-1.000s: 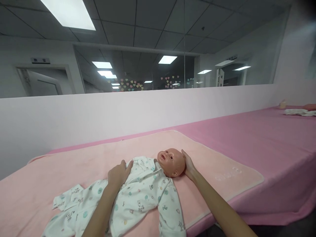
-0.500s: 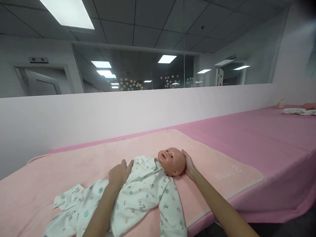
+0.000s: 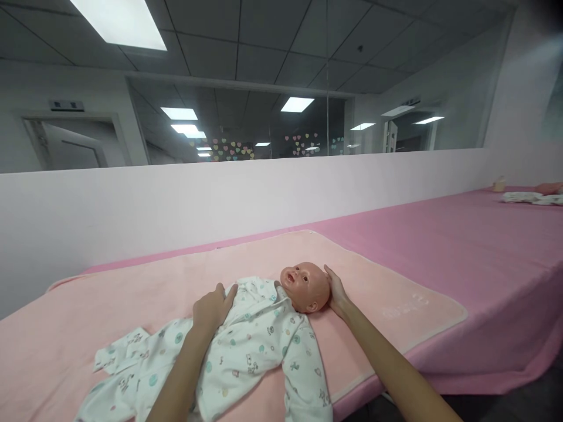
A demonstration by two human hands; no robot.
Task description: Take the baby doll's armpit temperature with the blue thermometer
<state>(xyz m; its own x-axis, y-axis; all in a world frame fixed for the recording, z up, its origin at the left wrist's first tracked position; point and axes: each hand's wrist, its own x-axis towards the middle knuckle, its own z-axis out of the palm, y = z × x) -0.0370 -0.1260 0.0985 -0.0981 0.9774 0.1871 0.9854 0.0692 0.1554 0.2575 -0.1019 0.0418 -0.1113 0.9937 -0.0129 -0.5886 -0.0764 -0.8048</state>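
A baby doll [image 3: 305, 287] lies on its back on a peach blanket [image 3: 185, 278], head to the right and face up. It wears a white printed top [image 3: 246, 340] with long sleeves and matching trousers [image 3: 149, 360]. My left hand [image 3: 213, 308] is wrapped over the far side of the doll's torso, thumb on the cloth and its other fingers partly hidden. Against the crown of the doll's head, my right hand [image 3: 336, 293] is cupped, part of it hidden behind the head. One sleeve [image 3: 305, 369] hangs toward the near edge.
Under the blanket is a pink table cover [image 3: 475, 252], its edge dropping at the lower right. Folded white cloth [image 3: 528, 198], a skin-coloured object [image 3: 549, 188] and a small pale bottle [image 3: 499, 184] are at the far right. A white wall [image 3: 246, 199] with glass above runs behind.
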